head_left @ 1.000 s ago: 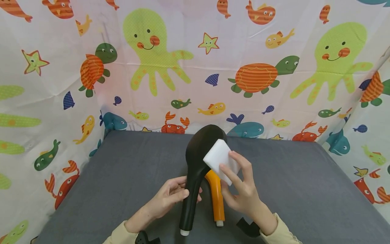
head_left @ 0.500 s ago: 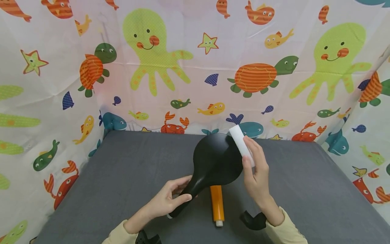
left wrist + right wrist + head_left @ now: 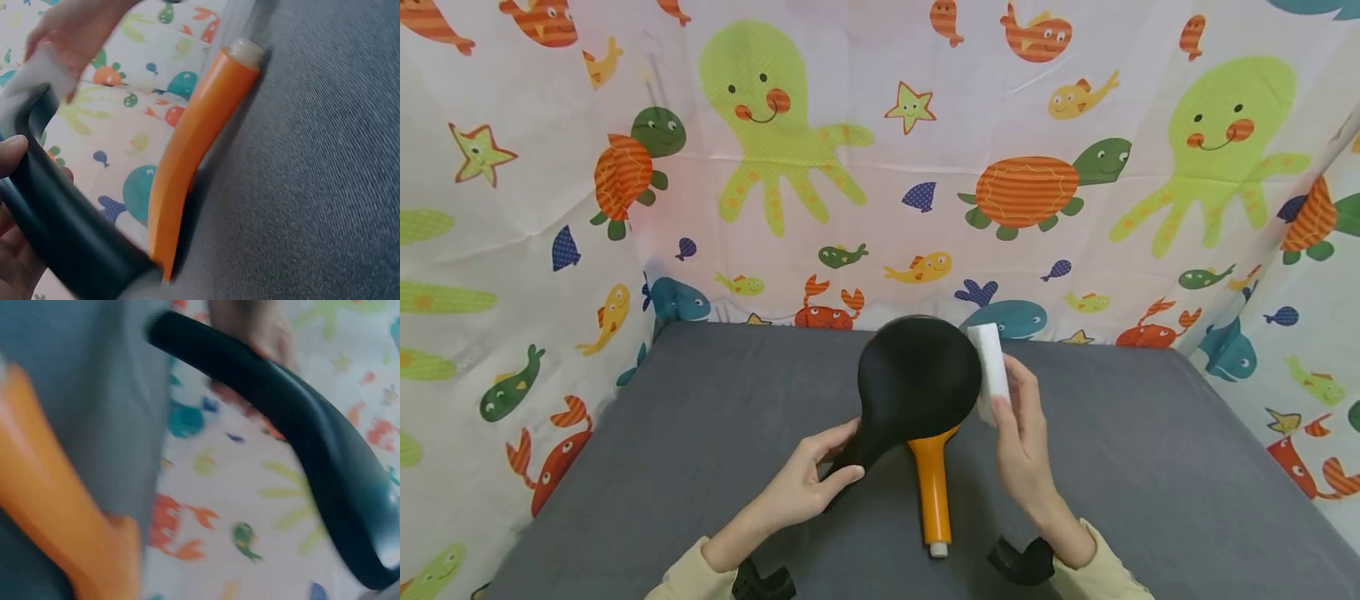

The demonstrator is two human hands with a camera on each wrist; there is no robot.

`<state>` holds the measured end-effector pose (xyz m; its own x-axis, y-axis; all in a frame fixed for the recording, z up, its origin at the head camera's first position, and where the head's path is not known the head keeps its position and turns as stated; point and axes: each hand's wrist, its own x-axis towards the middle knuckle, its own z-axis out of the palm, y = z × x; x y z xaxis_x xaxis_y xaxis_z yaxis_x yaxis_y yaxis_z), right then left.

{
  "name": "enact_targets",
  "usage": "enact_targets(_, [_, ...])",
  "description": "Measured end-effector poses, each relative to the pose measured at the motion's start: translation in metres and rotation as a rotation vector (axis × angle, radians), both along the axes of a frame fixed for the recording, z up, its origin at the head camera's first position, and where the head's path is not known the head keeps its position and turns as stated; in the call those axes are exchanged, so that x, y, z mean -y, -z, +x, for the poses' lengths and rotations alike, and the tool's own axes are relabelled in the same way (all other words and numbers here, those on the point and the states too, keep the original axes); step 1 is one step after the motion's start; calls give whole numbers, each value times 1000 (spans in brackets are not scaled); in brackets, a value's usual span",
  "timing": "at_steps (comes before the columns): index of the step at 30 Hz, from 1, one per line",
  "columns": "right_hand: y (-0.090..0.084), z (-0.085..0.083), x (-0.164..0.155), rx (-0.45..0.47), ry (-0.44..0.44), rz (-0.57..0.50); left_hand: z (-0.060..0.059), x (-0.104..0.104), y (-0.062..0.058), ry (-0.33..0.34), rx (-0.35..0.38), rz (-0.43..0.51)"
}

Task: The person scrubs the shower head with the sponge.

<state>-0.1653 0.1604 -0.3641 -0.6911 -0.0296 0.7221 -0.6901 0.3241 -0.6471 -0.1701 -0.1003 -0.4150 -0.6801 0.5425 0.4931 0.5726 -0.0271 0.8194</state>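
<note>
My left hand [image 3: 801, 492] grips the handle of a black handheld shower head [image 3: 920, 379], raised above the table with its round head up. Its smooth back faces the head camera. In my right hand [image 3: 1026, 442] a white sponge block [image 3: 991, 367] is pinched between thumb and fingers, at the right rim of the round head; it appears to touch there. The left wrist view shows the black handle [image 3: 69, 219] close up, with the blurred sponge [image 3: 40, 72] beyond. Behind it, an orange shower head [image 3: 933, 492] lies on the table, its head mostly hidden by the black one.
Grey cloth covers the table [image 3: 737, 392]. A white curtain [image 3: 865, 167] printed with sea animals hangs along the back and both sides. Black straps [image 3: 1022, 562] sit at both wrists. The orange handle [image 3: 194, 144] ends in a pale threaded tip.
The black shower head first turned and tilted right, then rose more upright and shifted slightly left. The sponge moved from across its front to the right rim. The orange shower head stayed put.
</note>
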Motion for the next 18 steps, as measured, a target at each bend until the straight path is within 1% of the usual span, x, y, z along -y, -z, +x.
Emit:
enact_targets(3, [-15,-6,-6,-93,16,15,2,-2,1,-40,-81,-44])
enact_targets(5, [-21,-7,-10,-129,24,23,3,-3,1,-78,-140,-59])
enact_targets(6, [-22,-7,-12,-129,31,24,4,-4,1,-101,-168,-63])
enact_targets(8, [-20,-5,-15,-96,59,27,5,-5,1,-133,-200,-57])
enact_targets(11, [-13,-2,-20,26,132,33,5,-5,-1,-183,-244,-62])
enact_targets(12, [-12,-1,-20,62,148,35,6,-6,-2,-211,-274,-76])
enact_targets(14, [-11,0,-20,83,174,63,6,-6,-3,-285,-346,-124])
enact_targets(15, [-11,0,-19,71,178,77,6,-6,-4,-327,-393,-156])
enact_targets(16, [-12,0,-17,34,178,102,6,-6,-4,-368,-439,-191])
enact_targets(18, [-15,2,-12,-79,171,167,7,-7,-4,-439,-529,-249])
